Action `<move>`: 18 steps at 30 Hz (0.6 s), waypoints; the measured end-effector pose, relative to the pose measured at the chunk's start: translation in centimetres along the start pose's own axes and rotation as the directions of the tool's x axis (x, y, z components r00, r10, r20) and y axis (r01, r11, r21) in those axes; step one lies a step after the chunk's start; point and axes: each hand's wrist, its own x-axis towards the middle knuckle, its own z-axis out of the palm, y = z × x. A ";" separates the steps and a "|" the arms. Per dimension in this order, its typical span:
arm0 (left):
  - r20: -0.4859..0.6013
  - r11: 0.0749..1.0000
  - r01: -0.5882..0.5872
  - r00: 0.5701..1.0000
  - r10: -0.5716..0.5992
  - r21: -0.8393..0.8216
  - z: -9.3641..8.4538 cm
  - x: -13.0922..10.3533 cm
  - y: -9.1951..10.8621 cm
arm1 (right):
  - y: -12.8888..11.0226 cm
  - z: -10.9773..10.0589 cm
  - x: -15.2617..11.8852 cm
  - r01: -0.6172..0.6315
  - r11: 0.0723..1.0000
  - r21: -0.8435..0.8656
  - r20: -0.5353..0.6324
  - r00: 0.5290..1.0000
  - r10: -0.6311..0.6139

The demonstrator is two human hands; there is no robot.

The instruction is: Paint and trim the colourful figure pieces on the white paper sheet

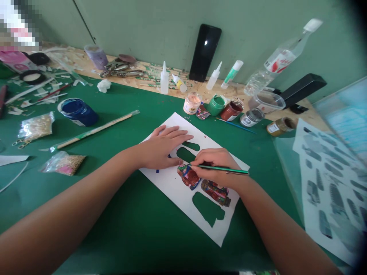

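A white sheet of paper (172, 183) with cut-out openings lies at an angle on the green tabletop. My left hand (163, 147) rests flat on its upper left part, fingers spread, holding nothing. Pinched in my right hand (216, 166) is a slim green paintbrush (229, 169); its tip is at the top of a painted figure (189, 177) in the sheet, close to my left thumb. Below my right hand is a second painted piece (215, 191), partly covered by the hand. Green tabletop shows through the other openings.
Open paint jars stand behind the sheet, including a peach jar (192, 104) and a green jar (217, 105). A dark blue jar (77, 112) and a long craft knife (94, 131) lie left. A phone (205, 52) leans on the wall near a plastic bottle (279, 61).
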 end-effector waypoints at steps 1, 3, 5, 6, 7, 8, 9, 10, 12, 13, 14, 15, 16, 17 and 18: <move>0.000 1.000 -0.001 1.000 0.001 0.000 0.0 0.0 0.0 | 0.0 0.0 0.0 -0.001 1.000 -0.003 0.000 1.000 0.001; -0.002 1.000 -0.001 1.000 0.001 0.002 0.0 0.0 0.0 | 0.0 0.0 -0.1 -0.004 1.000 -0.014 0.000 1.000 0.004; -0.004 1.000 0.001 1.000 -0.001 0.004 0.1 0.0 0.0 | 0.0 0.0 -0.1 -0.010 1.000 -0.028 -0.003 1.000 0.010; -0.004 1.000 0.001 1.000 -0.001 0.004 0.1 0.0 -0.1 | 0.0 0.0 -0.1 -0.013 0.999 -0.034 -0.004 1.000 0.012; -0.004 1.000 0.001 1.000 -0.001 0.004 0.1 0.0 -0.1 | 0.0 0.0 -0.1 -0.014 0.999 -0.041 -0.008 1.000 0.014; -0.006 1.000 0.000 1.000 0.000 0.004 0.2 0.0 -0.1 | 0.0 0.0 -0.1 -0.015 0.999 -0.048 -0.010 1.000 0.015; -0.008 1.000 -0.001 1.000 0.001 0.004 0.2 0.0 -0.1 | 0.0 0.0 -0.1 -0.015 0.998 -0.054 -0.012 1.000 0.014; -0.010 1.000 -0.002 1.000 0.002 0.004 0.2 0.0 -0.1 | -0.1 0.0 -0.1 -0.013 0.998 -0.057 -0.013 1.000 0.012; -0.012 1.000 -0.004 1.000 0.005 0.005 0.2 0.0 -0.1 | -0.2 0.0 -0.1 -0.007 0.998 -0.058 -0.010 1.000 0.006; -0.011 1.000 -0.006 1.000 0.006 0.006 0.2 -0.1 -0.1 | -0.2 -0.1 -0.1 -0.004 0.998 -0.056 -0.007 1.000 0.003; -0.010 1.000 -0.007 1.000 0.007 0.006 0.2 -0.1 -0.1 | -0.2 -0.1 -0.1 0.000 0.999 -0.054 -0.006 1.000 0.000; -0.009 1.000 -0.006 1.000 0.006 0.007 0.2 -0.1 -0.1 | -0.3 -0.1 -0.1 0.004 0.999 -0.052 -0.006 1.000 -0.004; -0.009 1.000 -0.005 1.000 0.005 0.008 0.2 -0.1 -0.1 | -0.3 -0.1 -0.1 0.008 0.999 -0.049 -0.007 1.000 -0.008; -0.008 1.000 -0.003 1.000 0.003 0.009 0.2 -0.1 -0.1 | -0.3 -0.1 -0.1 0.012 0.999 -0.046 -0.007 1.000 -0.012; -0.007 1.000 -0.001 1.000 0.001 0.010 0.1 0.0 -0.1 | -0.3 -0.1 -0.1 0.016 0.999 -0.043 -0.009 1.000 -0.017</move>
